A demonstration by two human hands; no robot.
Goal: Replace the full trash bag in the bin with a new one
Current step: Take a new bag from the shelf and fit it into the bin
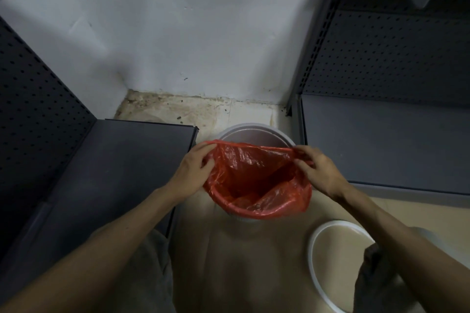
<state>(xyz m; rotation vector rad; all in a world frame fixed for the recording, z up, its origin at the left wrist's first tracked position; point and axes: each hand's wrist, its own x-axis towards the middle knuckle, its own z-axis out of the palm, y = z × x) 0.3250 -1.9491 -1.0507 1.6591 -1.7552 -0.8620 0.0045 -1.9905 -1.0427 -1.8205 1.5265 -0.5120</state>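
Left hand (194,169) and right hand (314,169) each pinching far edge of red bag (254,180), stretching mouth to hook over far bin (254,132) rim; near edge already folded over. White ring (315,262) lying near right, probably set aside to clamp bag afterwards.

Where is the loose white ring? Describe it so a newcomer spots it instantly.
Start at the white bin in the corner between the grey shelves, being lined with the red bag. Look nearer, to its right, on the beige floor. The white ring lies flat there, an empty hoop showing floor through it.
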